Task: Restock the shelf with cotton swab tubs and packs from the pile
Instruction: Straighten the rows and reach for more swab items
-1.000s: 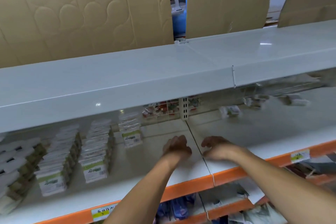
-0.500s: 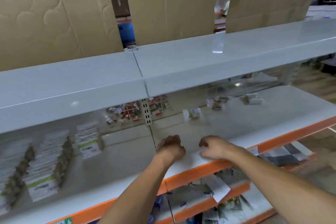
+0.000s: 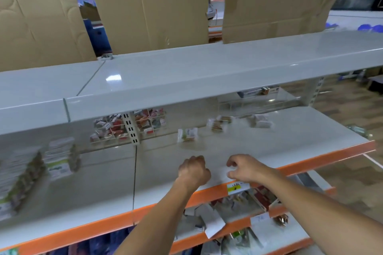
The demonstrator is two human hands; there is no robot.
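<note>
Two curled, empty hands, left hand (image 3: 194, 170) and right hand (image 3: 244, 168), well right of stocked packs (image 3: 59, 161).

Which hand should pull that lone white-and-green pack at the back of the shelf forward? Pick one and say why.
Left, probably. The left hand hovers almost straight in front of the pack, with bare shelf between them. The right hand sits further to the side and would have to reach across. Neither visibly holds anything.
</note>
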